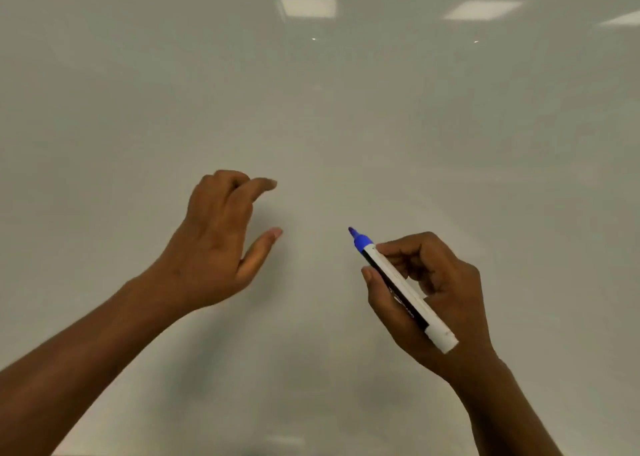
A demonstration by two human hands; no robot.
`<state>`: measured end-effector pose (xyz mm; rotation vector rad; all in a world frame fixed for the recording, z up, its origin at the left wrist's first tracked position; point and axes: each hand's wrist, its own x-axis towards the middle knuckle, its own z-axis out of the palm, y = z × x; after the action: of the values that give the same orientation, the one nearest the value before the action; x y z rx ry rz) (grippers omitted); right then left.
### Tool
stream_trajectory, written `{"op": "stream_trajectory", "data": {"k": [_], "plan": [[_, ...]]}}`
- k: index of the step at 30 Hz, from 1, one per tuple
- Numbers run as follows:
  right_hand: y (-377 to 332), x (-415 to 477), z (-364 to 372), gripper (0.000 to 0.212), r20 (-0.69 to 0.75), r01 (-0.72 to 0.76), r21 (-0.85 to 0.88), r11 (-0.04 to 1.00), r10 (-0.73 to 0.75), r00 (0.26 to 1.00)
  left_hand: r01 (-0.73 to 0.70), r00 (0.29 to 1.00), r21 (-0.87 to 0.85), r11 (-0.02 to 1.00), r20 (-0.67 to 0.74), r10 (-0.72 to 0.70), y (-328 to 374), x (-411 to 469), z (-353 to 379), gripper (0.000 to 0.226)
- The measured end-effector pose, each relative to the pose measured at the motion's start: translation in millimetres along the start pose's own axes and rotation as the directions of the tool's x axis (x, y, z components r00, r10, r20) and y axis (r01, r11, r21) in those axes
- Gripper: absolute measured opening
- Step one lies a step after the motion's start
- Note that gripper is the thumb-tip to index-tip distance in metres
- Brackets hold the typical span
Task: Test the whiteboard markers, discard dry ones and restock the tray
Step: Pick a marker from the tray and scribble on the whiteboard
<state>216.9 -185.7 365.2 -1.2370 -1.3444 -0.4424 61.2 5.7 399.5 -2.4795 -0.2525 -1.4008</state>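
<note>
We are holding an uncapped marker (403, 291) in our right hand (440, 299) — the fingers (398, 249) are closing around its white barrel, thumb pressing the near side, blue tip pointing up and left toward the whiteboard (311, 109). Whether the tip is touching the board, we cannot tell. The barrel is cylindrical, smooth plastic, with a dark printed strip along one side and a white end plug. Our left hand (221, 244) is hovering just left of the tip, holding nothing — thumb and curled fingers (263, 183) are standing apart in a loose C. The board is glossy and pale, reflecting rectangular ceiling lights (308, 6).
</note>
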Motion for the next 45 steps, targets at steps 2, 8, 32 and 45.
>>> {"op": "stream_trajectory", "data": {"k": [2, 8, 32, 45], "plan": [[1, 15, 5, 0.018, -0.053, 0.057, -0.077, 0.995, -0.062, 0.997, -0.001, 0.988, 0.033, 0.999, -0.154, 0.007, -15, 15, 8, 0.039], [25, 41, 28, 0.014, -0.082, 0.105, -0.272, 0.957, -0.132, 0.988, -0.019, 0.952, 0.217, 0.976, -0.295, 0.084, -51, 37, 40, 0.03], [79, -119, 50, 0.022, 0.155, -0.034, -0.357, 0.933, 0.095, 0.983, -0.087, 0.895, 0.285, 0.955, -0.399, 0.201, -63, 33, 56, 0.034], [14, -92, 47, 0.027, -0.119, -0.163, -0.092, 0.982, 0.152, 0.981, -0.015, 0.984, -0.463, 0.886, -0.166, -0.07, -38, -25, 33, 0.019]]}}
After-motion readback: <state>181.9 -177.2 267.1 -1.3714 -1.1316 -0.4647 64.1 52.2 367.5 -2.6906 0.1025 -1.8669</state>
